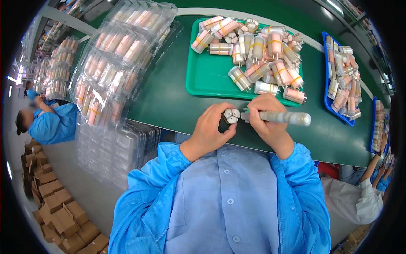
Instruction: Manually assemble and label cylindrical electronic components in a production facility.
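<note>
At a dark green table (163,91), a person in a blue jacket (141,192) grips three white-ended cylinders (231,115) in the left hand (210,128). The right hand (270,130) holds a pale tube (287,118), its narrow tip just beside them. Beyond lies a green tray (203,76) heaped with banded bundles (257,47); stacked clear trays (108,57) stand left, a blue tray (327,99) right.

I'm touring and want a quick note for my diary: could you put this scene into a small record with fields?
Left-hand grip: closed around a bundle showing three round, pale ends
Right-hand grip: holding a pale, pen-shaped tool, its thin end toward the bundle; contact unclear
Ahead: green tray of pink and grey banded bundles
Right: blue tray of similar bundles
Left: stacked clear plastic trays, some filled
Floor, lower left: cardboard boxes
</note>
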{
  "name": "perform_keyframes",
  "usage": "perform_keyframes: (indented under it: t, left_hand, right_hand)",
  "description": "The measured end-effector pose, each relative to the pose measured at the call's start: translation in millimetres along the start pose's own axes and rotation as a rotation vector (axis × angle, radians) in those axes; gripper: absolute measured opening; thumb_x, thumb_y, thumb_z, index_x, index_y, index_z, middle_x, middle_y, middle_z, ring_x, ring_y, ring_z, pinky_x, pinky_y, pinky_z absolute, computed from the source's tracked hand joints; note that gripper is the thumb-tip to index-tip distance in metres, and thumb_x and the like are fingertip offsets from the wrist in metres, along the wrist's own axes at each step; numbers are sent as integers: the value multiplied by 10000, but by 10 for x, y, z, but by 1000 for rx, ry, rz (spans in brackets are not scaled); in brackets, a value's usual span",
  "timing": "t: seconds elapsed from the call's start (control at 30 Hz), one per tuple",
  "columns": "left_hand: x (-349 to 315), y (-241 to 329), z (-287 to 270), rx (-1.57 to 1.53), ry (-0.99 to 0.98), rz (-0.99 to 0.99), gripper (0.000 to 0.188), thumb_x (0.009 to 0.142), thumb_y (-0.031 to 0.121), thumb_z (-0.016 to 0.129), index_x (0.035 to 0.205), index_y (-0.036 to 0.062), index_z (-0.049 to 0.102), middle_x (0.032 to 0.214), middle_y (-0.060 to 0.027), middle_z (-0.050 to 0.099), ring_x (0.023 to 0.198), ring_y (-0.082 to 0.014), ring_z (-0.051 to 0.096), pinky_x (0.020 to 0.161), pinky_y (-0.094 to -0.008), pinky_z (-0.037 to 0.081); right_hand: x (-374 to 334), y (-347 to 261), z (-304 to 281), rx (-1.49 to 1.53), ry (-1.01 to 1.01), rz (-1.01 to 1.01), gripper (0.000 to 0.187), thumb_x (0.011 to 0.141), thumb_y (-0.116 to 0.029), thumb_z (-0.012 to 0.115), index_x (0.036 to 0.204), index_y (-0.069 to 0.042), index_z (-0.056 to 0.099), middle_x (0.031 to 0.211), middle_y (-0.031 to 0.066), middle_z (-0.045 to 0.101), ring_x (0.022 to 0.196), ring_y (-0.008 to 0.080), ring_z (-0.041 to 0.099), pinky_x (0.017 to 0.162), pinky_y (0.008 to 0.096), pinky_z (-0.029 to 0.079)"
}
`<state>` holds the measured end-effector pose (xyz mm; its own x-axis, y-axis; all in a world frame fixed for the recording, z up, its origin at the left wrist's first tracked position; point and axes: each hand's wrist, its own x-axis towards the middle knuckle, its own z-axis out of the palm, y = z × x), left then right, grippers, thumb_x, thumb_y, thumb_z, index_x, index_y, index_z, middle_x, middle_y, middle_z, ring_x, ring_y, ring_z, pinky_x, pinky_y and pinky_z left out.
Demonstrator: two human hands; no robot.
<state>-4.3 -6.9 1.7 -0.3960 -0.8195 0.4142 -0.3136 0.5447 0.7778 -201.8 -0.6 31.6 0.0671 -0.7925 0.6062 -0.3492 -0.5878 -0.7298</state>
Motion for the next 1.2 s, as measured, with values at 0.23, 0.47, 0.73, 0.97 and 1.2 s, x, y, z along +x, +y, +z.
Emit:
perform_keyframes:
  t: [0.23, 0.47, 0.73, 0.97, 1.2]
  left_hand:
    - [59, 2, -44, -16, -87, 30, 505, 721, -36, 714, 1206, 28, 587, 1085, -137, 675, 964, -319, 669, 832, -387, 547]
    - [66, 16, -43, 11, -50, 54, 533, 711, -8, 764, 1216, 32, 597, 1078, -140, 663, 959, -317, 656, 836, -395, 533]
    - [25, -48, -23, 112, 12, 99, 624, 696, 17, 819, 1272, 32, 579, 1092, -145, 676, 995, -312, 654, 859, -399, 525]
    - [-19, -73, -28, -71, -110, 51, 765, 742, -18, 761, 1420, -2, 406, 1190, -175, 687, 1029, -333, 688, 904, -398, 545]
    - [-45, 4, -29, -77, -121, -38, 621, 806, 60, 809, 1350, 34, 512, 1146, -139, 683, 1023, -342, 661, 882, -402, 538]
  right_hand:
    - [-4, 53, 16, -37, -60, 14, 107, 850, -31, 754, 862, -22, 648, 807, 119, 650, 686, 255, 642, 592, 368, 509]
    - [-21, 37, 75, -59, -109, 38, 123, 840, -36, 763, 847, -32, 640, 809, 110, 652, 678, 262, 645, 578, 363, 510]
    - [-25, 52, 84, -21, -70, 13, 113, 843, -19, 748, 851, -33, 637, 810, 116, 654, 689, 266, 642, 600, 372, 514]
    - [1, 49, 67, -37, -93, 35, 113, 851, -27, 753, 872, -38, 642, 814, 109, 657, 689, 251, 646, 595, 360, 513]
    - [-58, 43, 94, 34, -64, 42, 98, 873, -27, 734, 875, -20, 636, 836, 111, 657, 750, 241, 648, 646, 357, 518]
